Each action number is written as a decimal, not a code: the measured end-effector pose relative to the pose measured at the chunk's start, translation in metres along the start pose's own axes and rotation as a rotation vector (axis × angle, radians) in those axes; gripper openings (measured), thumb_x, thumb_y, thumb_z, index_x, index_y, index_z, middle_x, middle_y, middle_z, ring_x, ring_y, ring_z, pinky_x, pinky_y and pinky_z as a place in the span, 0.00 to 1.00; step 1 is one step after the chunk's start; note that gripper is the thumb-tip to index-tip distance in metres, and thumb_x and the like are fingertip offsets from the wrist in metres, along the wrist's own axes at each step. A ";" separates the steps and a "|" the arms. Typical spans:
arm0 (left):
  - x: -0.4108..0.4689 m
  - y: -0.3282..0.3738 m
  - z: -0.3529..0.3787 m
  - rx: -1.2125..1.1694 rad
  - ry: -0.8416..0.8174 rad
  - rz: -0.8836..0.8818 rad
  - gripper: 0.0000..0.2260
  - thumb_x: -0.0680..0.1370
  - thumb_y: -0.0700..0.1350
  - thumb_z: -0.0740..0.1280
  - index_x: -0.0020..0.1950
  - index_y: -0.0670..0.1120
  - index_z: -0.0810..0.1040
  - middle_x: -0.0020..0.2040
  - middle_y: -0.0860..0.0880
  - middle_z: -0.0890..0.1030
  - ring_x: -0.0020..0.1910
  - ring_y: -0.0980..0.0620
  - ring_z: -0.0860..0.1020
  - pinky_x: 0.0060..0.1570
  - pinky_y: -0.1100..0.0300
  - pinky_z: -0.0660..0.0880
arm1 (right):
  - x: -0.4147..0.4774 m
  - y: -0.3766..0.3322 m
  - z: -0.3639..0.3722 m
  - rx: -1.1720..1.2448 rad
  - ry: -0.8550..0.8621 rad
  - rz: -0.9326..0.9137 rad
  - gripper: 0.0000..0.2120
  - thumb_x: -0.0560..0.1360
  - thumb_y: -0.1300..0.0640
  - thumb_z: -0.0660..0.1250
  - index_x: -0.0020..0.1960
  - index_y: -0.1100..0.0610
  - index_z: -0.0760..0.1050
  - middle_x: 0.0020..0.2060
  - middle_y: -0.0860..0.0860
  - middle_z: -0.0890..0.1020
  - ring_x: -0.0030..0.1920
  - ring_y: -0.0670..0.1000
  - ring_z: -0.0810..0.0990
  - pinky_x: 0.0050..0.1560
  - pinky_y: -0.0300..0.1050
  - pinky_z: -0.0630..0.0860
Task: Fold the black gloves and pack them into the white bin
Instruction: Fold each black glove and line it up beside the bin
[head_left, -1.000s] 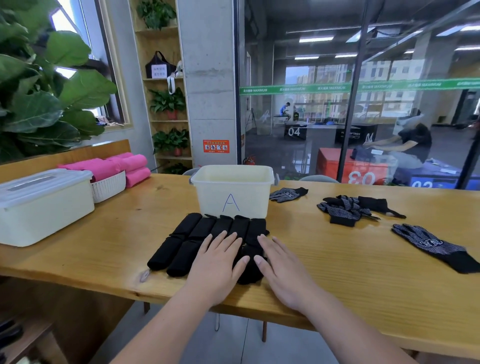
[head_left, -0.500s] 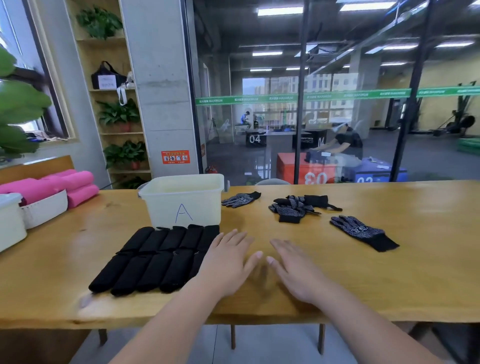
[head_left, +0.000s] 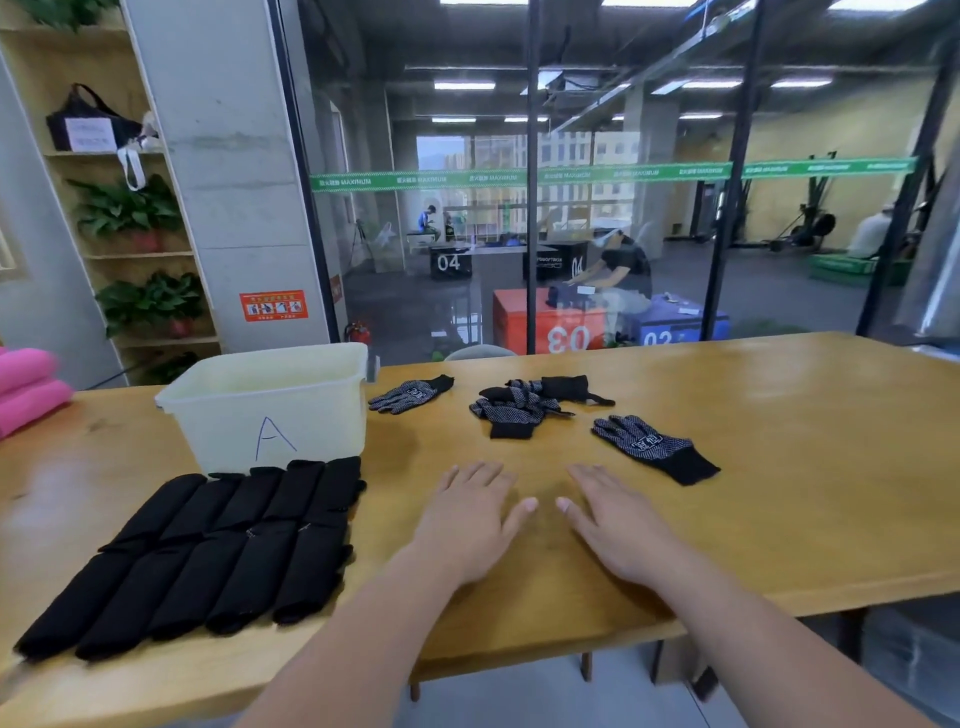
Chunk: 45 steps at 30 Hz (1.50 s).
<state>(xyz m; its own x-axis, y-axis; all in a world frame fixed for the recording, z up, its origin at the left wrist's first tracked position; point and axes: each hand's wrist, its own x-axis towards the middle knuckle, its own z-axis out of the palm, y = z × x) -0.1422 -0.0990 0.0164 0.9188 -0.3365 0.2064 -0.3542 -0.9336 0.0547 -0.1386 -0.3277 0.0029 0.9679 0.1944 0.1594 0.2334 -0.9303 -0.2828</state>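
On the worktop (head_left: 779, 493), left hand (head_left: 470, 519) and right hand (head_left: 618, 525) lie flat, each grip released, nothing held. Rows of folded black gloves (head_left: 218, 551) lie before the white bin (head_left: 270, 410); a loose glove (head_left: 649, 447) near the right hand. Soft, light, limp knit; likely best pinched at the cuff

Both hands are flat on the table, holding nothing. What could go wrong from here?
1. The folded gloves lie in rows reaching close to the front edge of the table; a careless sweep of the left hand beside them could push some off or undo them.
2. The glove pile farther back looks tangled; lifting one glove may drag others along.
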 end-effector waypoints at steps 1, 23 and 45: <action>0.005 0.001 0.002 -0.001 -0.003 -0.001 0.32 0.86 0.68 0.44 0.85 0.54 0.60 0.86 0.52 0.60 0.85 0.50 0.54 0.84 0.46 0.48 | 0.002 0.005 -0.001 -0.016 0.002 0.013 0.34 0.85 0.34 0.49 0.86 0.50 0.52 0.84 0.47 0.57 0.85 0.51 0.51 0.83 0.52 0.53; 0.031 -0.018 0.033 -0.134 0.102 -0.036 0.26 0.87 0.61 0.49 0.82 0.53 0.67 0.83 0.54 0.66 0.83 0.53 0.57 0.83 0.50 0.54 | 0.036 -0.033 0.028 -0.099 0.232 0.016 0.22 0.85 0.46 0.53 0.73 0.52 0.75 0.66 0.48 0.80 0.66 0.53 0.72 0.67 0.51 0.72; 0.025 -0.017 0.029 -0.262 0.228 -0.019 0.15 0.81 0.55 0.59 0.61 0.55 0.81 0.55 0.57 0.80 0.58 0.53 0.78 0.64 0.52 0.72 | 0.026 -0.032 0.023 0.308 0.291 -0.283 0.13 0.78 0.62 0.63 0.57 0.48 0.79 0.52 0.41 0.80 0.53 0.43 0.78 0.55 0.45 0.76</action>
<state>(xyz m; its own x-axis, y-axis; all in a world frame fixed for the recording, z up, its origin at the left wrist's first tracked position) -0.1079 -0.0949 -0.0072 0.8738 -0.2555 0.4138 -0.3971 -0.8661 0.3037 -0.1183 -0.2861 -0.0058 0.8067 0.2906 0.5145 0.5422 -0.7102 -0.4490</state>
